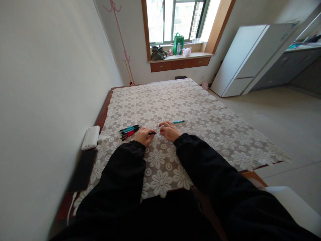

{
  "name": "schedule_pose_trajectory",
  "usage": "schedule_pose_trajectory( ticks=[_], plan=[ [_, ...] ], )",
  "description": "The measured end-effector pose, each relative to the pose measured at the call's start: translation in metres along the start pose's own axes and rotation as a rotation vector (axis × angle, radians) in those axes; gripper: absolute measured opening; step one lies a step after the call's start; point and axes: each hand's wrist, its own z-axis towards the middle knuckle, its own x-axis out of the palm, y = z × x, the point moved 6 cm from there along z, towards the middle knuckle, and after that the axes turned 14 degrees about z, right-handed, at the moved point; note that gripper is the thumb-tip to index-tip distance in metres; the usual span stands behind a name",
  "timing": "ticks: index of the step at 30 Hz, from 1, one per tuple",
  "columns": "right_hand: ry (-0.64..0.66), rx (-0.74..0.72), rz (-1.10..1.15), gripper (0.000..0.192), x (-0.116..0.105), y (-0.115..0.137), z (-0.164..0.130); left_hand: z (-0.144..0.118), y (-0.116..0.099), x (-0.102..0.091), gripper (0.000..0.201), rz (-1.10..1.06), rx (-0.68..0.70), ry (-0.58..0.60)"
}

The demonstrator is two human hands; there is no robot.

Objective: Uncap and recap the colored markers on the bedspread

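My left hand [144, 136] is closed low over the lace tablecloth [160, 180], with a short dark end of a pen [152, 133] showing past its fingertips. The rest of that pen is hidden by the hand. Facing it, a little to the right, my right hand [170, 131] has its fingers curved and apart, and I see nothing held in them. Just beyond the right hand lies a light blue pen [179, 121]. Left of my left hand rests a bunch of several pens [129, 131], blue, black and red, side by side.
At the table's left edge are a white power bank [90, 138] and a black phone-like slab [83, 170] with a white cable [71, 207]. A wall [50, 83] runs along that side. A window sill with bags, a pink coat stand [120, 36] and a white fridge [242, 60] stand beyond.
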Motion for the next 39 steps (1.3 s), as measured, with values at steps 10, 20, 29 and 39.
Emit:
schedule_pose_trajectory(
  ticks=[10, 20, 29, 39],
  plan=[
    [-0.036, -0.060, 0.019, 0.015, -0.007, 0.008, 0.000, 0.000, -0.008, -0.003, 0.023, 0.015, 0.045, 0.006],
    [-0.043, -0.077, -0.017, 0.007, -0.011, -0.001, -0.001, 0.000, -0.004, -0.004, 0.021, 0.011, 0.007, -0.025],
    [0.002, -0.073, 0.041, 0.013, -0.005, -0.001, 0.000, -0.001, -0.004, 0.000, 0.024, -0.028, 0.051, 0.012],
    [0.042, -0.100, 0.062, 0.009, 0.004, 0.006, 0.000, -0.001, -0.002, 0.006, 0.025, -0.038, 0.100, 0.032]
  ],
)
